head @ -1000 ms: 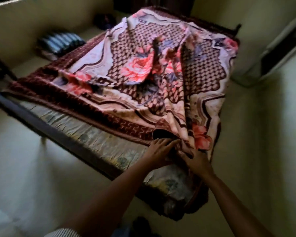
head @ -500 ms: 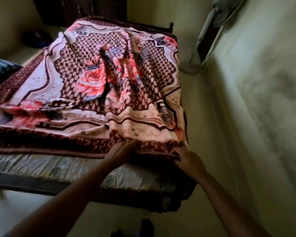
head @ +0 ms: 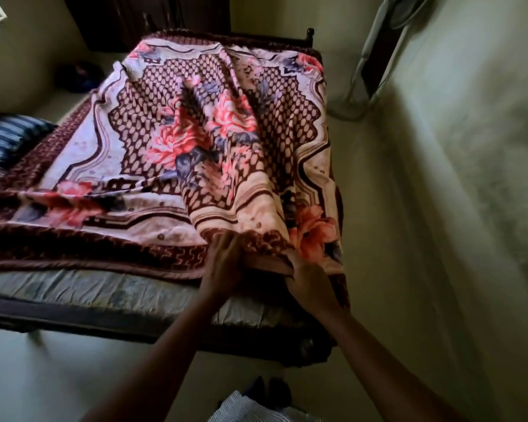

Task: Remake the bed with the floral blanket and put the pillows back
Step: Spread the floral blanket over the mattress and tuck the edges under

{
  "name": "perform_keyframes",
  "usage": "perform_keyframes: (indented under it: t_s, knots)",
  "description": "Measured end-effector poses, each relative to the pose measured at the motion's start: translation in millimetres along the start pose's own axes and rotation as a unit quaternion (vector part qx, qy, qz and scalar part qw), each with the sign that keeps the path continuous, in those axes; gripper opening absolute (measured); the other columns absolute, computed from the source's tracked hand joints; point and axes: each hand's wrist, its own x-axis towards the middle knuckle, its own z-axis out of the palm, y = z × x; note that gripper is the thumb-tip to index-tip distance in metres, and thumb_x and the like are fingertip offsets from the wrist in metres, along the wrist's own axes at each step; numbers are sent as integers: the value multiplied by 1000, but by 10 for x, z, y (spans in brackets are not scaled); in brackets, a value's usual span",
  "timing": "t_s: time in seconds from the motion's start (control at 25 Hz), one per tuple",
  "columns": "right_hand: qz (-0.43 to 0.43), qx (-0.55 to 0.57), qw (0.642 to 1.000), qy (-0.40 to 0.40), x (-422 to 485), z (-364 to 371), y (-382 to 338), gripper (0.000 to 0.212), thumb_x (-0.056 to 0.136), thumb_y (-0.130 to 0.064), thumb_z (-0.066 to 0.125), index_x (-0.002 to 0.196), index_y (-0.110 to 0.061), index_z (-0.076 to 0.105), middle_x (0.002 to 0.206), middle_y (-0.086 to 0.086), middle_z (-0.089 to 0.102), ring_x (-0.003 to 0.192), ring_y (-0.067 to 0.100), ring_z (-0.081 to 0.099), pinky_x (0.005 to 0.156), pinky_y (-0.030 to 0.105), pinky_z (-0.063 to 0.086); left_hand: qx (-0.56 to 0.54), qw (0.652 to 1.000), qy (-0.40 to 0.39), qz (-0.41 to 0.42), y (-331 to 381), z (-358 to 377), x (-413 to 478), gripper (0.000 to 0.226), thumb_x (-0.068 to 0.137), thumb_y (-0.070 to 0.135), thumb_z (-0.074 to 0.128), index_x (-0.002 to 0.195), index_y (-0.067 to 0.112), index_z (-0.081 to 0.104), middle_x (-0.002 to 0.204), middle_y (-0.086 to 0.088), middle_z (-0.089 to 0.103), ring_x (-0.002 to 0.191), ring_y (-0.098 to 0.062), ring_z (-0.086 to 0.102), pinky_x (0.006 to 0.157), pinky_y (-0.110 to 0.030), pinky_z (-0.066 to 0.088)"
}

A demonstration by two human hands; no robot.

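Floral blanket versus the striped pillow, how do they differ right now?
The floral blanket shows pink flowers on maroon and cream; the striped pillow is dark blue with pale stripes. The blanket lies spread and rumpled over the bed; the pillow sits beside it, at the left. The right hand grips the blanket's near edge and the left hand touches it; nothing touches the pillow. Both are bedding.
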Motion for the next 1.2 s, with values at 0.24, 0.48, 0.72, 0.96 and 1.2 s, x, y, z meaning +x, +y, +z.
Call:
perform_keyframes:
  t_s: [0.24, 0.48, 0.72, 0.96, 1.2]
  knots:
    - [22, -52, 998, 13, 105, -231, 130, 47, 87, -12, 55, 134, -18, 50, 119, 9, 63, 107, 28, 58, 82, 29, 39, -13, 959, -22, -282, -385, -245, 93, 35, 88, -2, 46, 120, 7, 58, 117, -27, 59, 110, -41, 54, 92, -38, 40]
    - [18, -66, 998, 4, 341, 404, -96, 61, 78, -11, 59, 137, -19, 42, 139, 8, 42, 126, 28, 43, 100, 36, 41, 239, 931, -170, -215, -642, -1337, 36, 37, 86, 20, 58, 122, 19, 62, 127, -20, 55, 113, -38, 54, 89, -39, 43]
    - [-121, 17, 993, 5, 480, 1514, -1612, 47, 80, -15, 61, 126, -14, 56, 120, 11, 62, 113, 28, 57, 97, 42, 47, 128, 963, -220, -84, -1313, -1616, -300, 39, 75, 26, 66, 113, 29, 62, 109, -5, 68, 101, -28, 64, 79, -34, 52]
    - [23, -11, 997, 72, 577, 1396, -2057, 42, 78, -8, 58, 119, -15, 63, 108, 14, 68, 102, 31, 62, 86, 35, 46, -25, 996, -47, -68, -2196, -1613, -390, 32, 76, -2, 54, 103, 9, 66, 101, -15, 63, 97, -33, 58, 82, -27, 41]
    - [121, -37, 989, 76, 567, 1565, -1973, 33, 78, -9, 61, 111, -12, 65, 97, 13, 69, 93, 32, 64, 74, 34, 49, -43, 956, -191, -218, -2516, -2123, -220, 51, 79, 36, 50, 123, 12, 59, 118, -20, 63, 110, -35, 58, 87, -35, 44]
